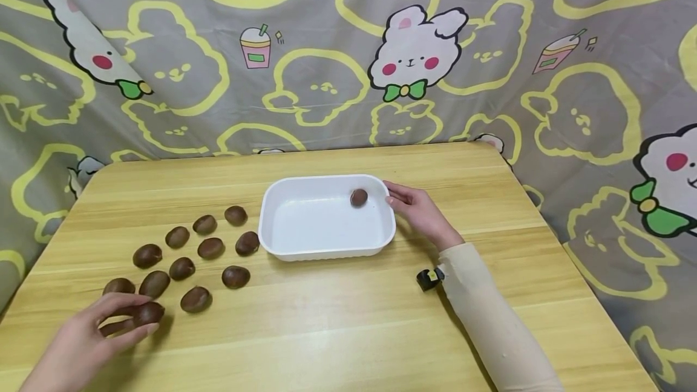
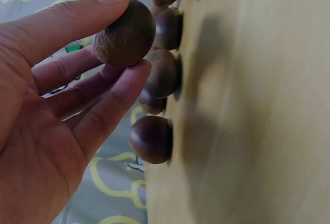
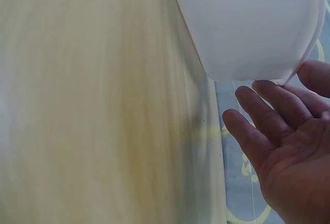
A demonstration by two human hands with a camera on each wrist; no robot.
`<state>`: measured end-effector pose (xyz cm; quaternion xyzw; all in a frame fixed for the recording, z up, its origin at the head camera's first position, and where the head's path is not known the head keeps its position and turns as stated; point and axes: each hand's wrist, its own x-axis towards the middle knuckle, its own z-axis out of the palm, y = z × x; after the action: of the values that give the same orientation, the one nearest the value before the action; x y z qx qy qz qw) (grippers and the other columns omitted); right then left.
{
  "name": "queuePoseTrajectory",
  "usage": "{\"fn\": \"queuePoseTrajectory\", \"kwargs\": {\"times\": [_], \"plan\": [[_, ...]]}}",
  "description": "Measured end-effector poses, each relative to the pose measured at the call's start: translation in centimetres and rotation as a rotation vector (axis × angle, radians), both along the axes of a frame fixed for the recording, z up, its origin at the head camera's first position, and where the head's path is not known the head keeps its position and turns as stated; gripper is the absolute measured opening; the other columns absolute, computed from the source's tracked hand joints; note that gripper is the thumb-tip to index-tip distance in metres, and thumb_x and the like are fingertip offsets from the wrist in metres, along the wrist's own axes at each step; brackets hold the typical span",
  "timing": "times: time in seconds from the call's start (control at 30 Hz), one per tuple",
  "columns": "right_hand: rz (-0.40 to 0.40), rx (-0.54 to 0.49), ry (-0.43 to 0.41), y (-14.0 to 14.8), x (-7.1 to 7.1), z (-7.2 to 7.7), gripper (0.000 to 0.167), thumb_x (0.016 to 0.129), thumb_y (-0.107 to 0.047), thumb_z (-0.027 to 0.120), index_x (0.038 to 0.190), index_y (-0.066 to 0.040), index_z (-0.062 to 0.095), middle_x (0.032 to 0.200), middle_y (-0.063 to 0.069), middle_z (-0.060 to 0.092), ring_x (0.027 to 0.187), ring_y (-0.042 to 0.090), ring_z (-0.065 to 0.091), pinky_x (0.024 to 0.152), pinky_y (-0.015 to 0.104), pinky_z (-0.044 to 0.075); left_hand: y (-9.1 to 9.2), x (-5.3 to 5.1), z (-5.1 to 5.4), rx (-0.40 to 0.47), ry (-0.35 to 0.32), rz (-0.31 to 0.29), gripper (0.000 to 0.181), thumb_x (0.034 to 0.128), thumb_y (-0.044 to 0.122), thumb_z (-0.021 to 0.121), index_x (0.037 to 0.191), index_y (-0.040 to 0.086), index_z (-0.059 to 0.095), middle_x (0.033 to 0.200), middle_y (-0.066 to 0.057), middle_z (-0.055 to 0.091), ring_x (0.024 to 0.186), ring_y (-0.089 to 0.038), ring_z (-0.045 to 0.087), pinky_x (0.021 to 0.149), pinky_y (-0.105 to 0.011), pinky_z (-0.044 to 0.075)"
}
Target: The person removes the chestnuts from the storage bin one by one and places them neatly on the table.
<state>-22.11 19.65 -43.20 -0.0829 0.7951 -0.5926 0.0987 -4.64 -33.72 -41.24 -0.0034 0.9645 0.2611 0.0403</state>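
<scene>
In the head view my left hand (image 1: 89,334) pinches a brown chestnut (image 1: 148,313) at the table's left front. The left wrist view shows that chestnut (image 2: 126,33) between thumb and fingertips, raised off the tabletop. Several more chestnuts (image 1: 211,248) lie in loose rows between this hand and a white plastic tray (image 1: 327,254). One chestnut (image 1: 359,198) sits inside the tray, near its right end. My right hand (image 1: 419,210) holds the tray's right rim, thumb and index finger at the edge. In the right wrist view its other fingers (image 3: 250,136) extend loosely beside the tray's end.
The wooden table (image 1: 348,331) has a patterned curtain (image 1: 321,29) hanging behind it and at its sides. A small black item with a yellow patch (image 1: 430,279) is by the right sleeve (image 1: 490,313).
</scene>
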Motion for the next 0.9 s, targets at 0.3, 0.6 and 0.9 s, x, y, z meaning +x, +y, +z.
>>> {"fn": "queuePoseTrajectory", "kwargs": {"times": [0.3,0.6,0.9], "plan": [[0.003,-0.004,0.005,0.0,0.0,-0.1,0.045,0.101,-0.02,0.058,0.143,-0.005,0.049,0.141,0.013,0.052,0.127,0.024,0.05,0.103,0.036,0.041,1.0,-0.4,-0.8,0.033,-0.05,-0.03,0.05,0.0781,0.031,0.085,0.114,0.002,0.065,0.112,-0.014,0.059,0.085,-0.007,0.063,0.065,-0.024,0.053],[0.001,-0.006,0.013,0.0,0.0,-0.2,0.045,0.101,-0.017,0.058,0.142,-0.003,0.05,0.14,0.014,0.053,0.126,0.025,0.052,0.101,0.035,0.043,1.3,-0.9,-1.0,0.007,-0.081,-0.052,0.051,0.0767,0.032,0.085,0.115,0.005,0.065,0.108,-0.015,0.064,0.093,-0.032,0.065,0.065,-0.027,0.051],[0.008,-0.015,0.006,0.1,-0.2,-0.3,0.046,0.101,-0.019,0.058,0.144,-0.003,0.048,0.141,0.014,0.051,0.127,0.026,0.051,0.102,0.036,0.042,1.6,-0.8,-0.1,0.082,-0.132,-0.019,0.064,0.0839,0.033,0.08,0.127,-0.008,0.056,0.118,-0.023,0.058,0.099,-0.04,0.064,0.066,-0.031,0.056]]}}
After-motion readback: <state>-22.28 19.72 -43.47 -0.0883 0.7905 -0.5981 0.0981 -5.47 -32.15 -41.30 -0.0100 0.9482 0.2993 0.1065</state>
